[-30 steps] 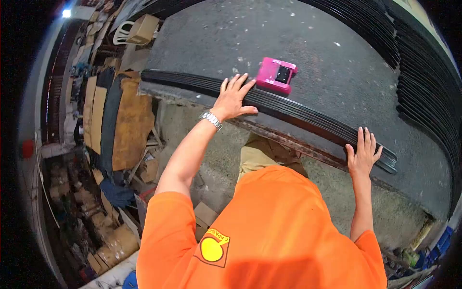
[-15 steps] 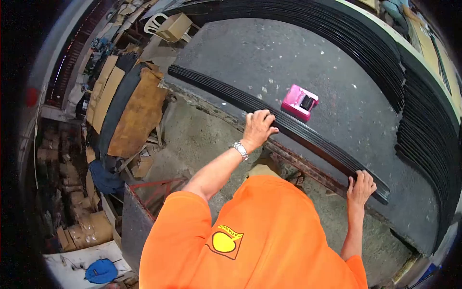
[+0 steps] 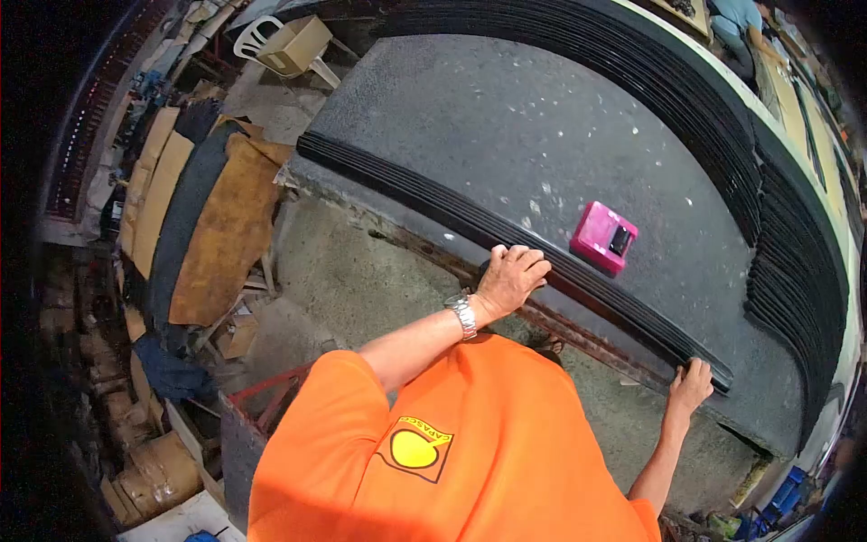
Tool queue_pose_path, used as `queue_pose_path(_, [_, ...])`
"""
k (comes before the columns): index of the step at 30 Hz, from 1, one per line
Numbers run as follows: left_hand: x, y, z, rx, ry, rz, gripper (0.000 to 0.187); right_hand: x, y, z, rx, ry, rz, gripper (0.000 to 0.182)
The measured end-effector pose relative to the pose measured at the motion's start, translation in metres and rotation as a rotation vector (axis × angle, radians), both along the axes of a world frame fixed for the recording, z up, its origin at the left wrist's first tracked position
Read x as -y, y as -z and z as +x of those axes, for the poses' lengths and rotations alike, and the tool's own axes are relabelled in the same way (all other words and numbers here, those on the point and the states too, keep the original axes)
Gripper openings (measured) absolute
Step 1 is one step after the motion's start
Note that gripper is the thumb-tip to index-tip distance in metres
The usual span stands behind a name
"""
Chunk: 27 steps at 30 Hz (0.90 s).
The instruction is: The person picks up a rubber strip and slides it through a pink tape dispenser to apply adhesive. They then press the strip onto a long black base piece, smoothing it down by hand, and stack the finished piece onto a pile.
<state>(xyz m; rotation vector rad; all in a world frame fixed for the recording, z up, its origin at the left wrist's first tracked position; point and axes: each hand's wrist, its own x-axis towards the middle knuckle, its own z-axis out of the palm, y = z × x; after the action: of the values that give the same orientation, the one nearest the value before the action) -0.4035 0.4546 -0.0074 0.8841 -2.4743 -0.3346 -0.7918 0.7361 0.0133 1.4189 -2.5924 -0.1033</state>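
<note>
A bundle of long, thin black strips (image 3: 397, 185) lies along the near edge of the dark table (image 3: 452, 99). My left hand (image 3: 512, 282), with a metal watch on its wrist, curls its fingers over the middle of the bundle. Close to the bundle's right end, my right hand (image 3: 691, 387) is wrapped over the strips; its thumb is partly hidden. Just beyond the bundle, between the two hands, sits a pink boxy object (image 3: 602, 237) with a black part on its top.
Larger stacks of black strips (image 3: 668, 113) line the table's far side, with another stack (image 3: 795, 262) at the right. A cardboard box (image 3: 294, 47) rests on a white plastic chair (image 3: 256, 36). Brown sheet material (image 3: 221, 230) leans at left. Another person (image 3: 745, 32) is at the top right.
My view has shifted, so the table and pink object appear displaced. Both hands stay on the bundle, and its strips look more evenly gathered at the right end.
</note>
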Motion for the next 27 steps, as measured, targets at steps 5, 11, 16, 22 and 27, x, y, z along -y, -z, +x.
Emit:
queue_pose_path(5, [0.055, -0.007, 0.058, 0.075, -0.026, -0.002, 0.03, 0.011, 0.002, -0.001, -0.055, 0.026, -0.01, 0.033])
queue_pose_path(11, [0.115, -0.027, 0.163, 0.169, -0.208, -0.169, 0.029, -0.013, 0.003, -0.017, -0.056, 0.125, 0.166, 0.035])
queue_pose_path(16, [0.169, -0.024, 0.255, 0.366, -0.283, -0.244, 0.021, -0.029, -0.019, -0.027, -0.142, 0.054, 0.098, 0.027])
queue_pose_path(22, [0.284, -0.278, 0.293, 0.185, -0.385, -0.614, 0.023, 0.023, -0.071, -0.03, -0.004, -0.039, -0.109, 0.014])
queue_pose_path(27, [0.16, -0.515, 0.113, -0.083, -0.437, -1.127, 0.031, 0.12, -0.123, 0.01, 0.504, 0.042, -0.445, 0.015])
